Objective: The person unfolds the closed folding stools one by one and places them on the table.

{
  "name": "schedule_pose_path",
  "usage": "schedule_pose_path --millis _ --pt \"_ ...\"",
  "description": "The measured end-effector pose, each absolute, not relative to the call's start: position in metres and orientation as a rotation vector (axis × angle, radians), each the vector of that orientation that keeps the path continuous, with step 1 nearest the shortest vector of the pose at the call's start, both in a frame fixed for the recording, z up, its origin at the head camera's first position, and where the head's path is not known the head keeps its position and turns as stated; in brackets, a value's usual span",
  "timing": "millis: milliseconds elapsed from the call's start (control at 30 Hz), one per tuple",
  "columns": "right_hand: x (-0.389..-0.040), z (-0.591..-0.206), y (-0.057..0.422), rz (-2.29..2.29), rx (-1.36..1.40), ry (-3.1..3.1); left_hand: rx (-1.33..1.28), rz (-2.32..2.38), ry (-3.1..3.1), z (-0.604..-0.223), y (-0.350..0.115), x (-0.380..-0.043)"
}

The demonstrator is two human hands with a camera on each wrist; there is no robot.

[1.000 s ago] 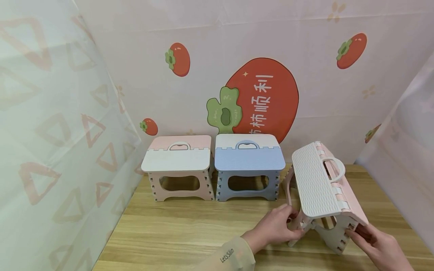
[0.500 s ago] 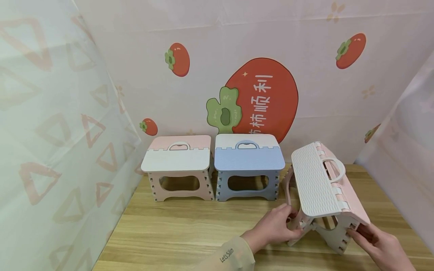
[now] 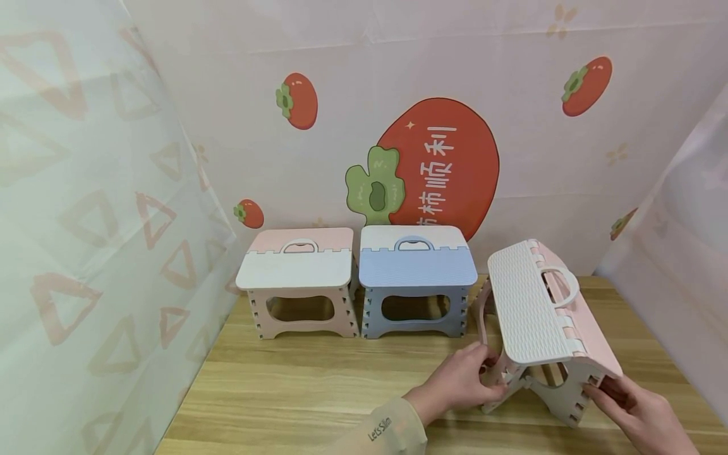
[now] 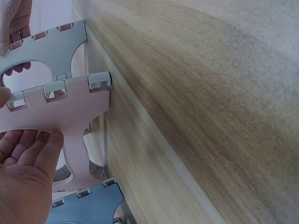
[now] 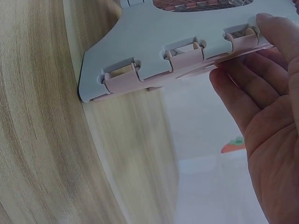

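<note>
A pink-and-white folding step stool stands half folded at the right, its two top halves sloping down from the middle hinge and handle. My left hand grips the pink leg panel at its near edge, fingers through the cut-out in the left wrist view. On the opposite side my right hand holds the white leg panel, thumb on its outer face. Part of the right hand's fingers lies hidden behind the panel in the head view.
Two unfolded stools, a pink-and-white one and a blue-and-white one, stand side by side at the back on the wooden table. A tomato-patterned cloth hangs behind; pale cloth walls flank both sides.
Both hands keep hold of the half-folded stool. Its right top half and the right hand have shifted very slightly to the right; the other stools have not moved.
</note>
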State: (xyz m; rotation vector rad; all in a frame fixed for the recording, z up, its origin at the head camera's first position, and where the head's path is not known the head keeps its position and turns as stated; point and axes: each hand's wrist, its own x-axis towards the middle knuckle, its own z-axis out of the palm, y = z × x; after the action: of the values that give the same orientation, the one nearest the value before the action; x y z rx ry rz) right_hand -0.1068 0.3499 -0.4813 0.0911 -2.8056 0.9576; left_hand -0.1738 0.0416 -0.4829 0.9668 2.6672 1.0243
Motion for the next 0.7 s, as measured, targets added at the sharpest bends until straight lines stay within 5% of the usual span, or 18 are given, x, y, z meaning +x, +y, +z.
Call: schedule_pose_path --millis 700 --pt "-0.1058 -0.4786 0.3519 0.916 0.085 -2.814 0.978 1.023 2.685 -0.4842 0.0407 -0.1736"
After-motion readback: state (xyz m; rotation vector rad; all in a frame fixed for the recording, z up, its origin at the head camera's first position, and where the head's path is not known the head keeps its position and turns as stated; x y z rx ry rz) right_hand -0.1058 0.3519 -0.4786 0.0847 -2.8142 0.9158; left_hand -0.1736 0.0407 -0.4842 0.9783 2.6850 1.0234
